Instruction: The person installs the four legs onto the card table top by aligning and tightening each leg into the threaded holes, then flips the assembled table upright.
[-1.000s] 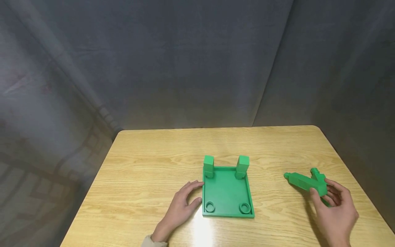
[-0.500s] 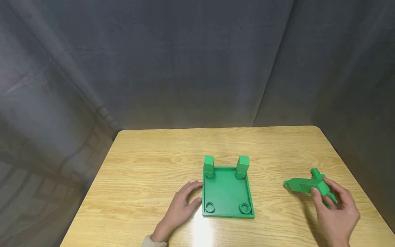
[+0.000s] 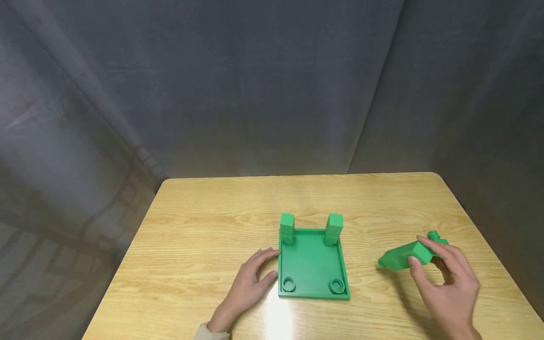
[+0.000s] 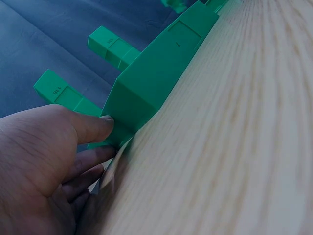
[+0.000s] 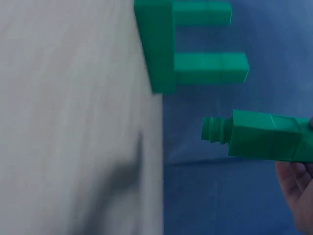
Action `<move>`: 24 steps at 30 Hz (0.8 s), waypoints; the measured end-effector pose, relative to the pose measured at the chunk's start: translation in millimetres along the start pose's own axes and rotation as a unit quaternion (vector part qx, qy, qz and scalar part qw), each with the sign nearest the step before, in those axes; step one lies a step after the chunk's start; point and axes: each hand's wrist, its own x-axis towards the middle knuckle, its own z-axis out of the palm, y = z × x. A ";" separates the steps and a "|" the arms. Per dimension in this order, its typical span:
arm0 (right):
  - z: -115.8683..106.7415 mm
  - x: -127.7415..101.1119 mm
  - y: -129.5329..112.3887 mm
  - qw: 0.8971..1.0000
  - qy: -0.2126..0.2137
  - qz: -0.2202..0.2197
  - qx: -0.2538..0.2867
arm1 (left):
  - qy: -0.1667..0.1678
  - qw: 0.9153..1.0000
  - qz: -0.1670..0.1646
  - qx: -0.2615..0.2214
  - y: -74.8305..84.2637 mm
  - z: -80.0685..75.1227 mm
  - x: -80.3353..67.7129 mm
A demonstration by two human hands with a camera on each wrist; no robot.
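A green toy tabletop [image 3: 313, 264] with a raised rim lies on the table, two square legs [image 3: 287, 228] upright at its far corners and two round sockets [image 3: 289, 284] at its near corners. My left hand [image 3: 250, 289] rests at its left edge, thumb and fingertips touching the rim, fingers uncurled. To the right, my right hand [image 3: 448, 290] pinches a loose green table leg [image 3: 403, 256] by its blunt end, raised above the wood. The threaded end of this leg [image 5: 264, 136] points left, toward the tabletop. Another green leg [image 3: 434, 236] lies behind the right hand, partly hidden by it.
The wooden table [image 3: 204, 217] has rounded far corners. A dark grey cloth [image 3: 255, 94] hangs behind it and along both sides. Glare shows on the wood in front of the tabletop.
My right hand has lifted and turned one leg, carrying it slightly left, away from the other leg that stays put. The left hand and the tabletop have not moved.
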 end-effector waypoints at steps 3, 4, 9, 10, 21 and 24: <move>13.2 7.1 -10.8 0.998 -0.016 -0.044 0.041 | -0.001 1.000 0.001 -0.002 0.0 0.0 0.2; 17.8 9.3 -14.4 0.997 -0.021 -0.057 0.057 | -0.002 1.000 0.001 -0.003 0.0 0.0 0.2; 40.5 16.2 -30.8 0.989 -0.055 -0.095 0.096 | -0.001 1.000 0.004 -0.004 -0.5 0.2 -0.4; 44.7 16.8 -33.4 0.988 -0.062 -0.099 0.099 | -0.001 1.000 0.004 -0.004 -0.6 0.1 -0.6; 83.4 15.5 -50.7 0.978 -0.125 -0.120 0.114 | -0.002 1.000 0.003 -0.002 -1.7 0.0 -0.2; 92.3 13.0 -51.6 0.976 -0.140 -0.119 0.116 | -0.002 1.000 0.003 -0.001 -1.9 0.3 -0.1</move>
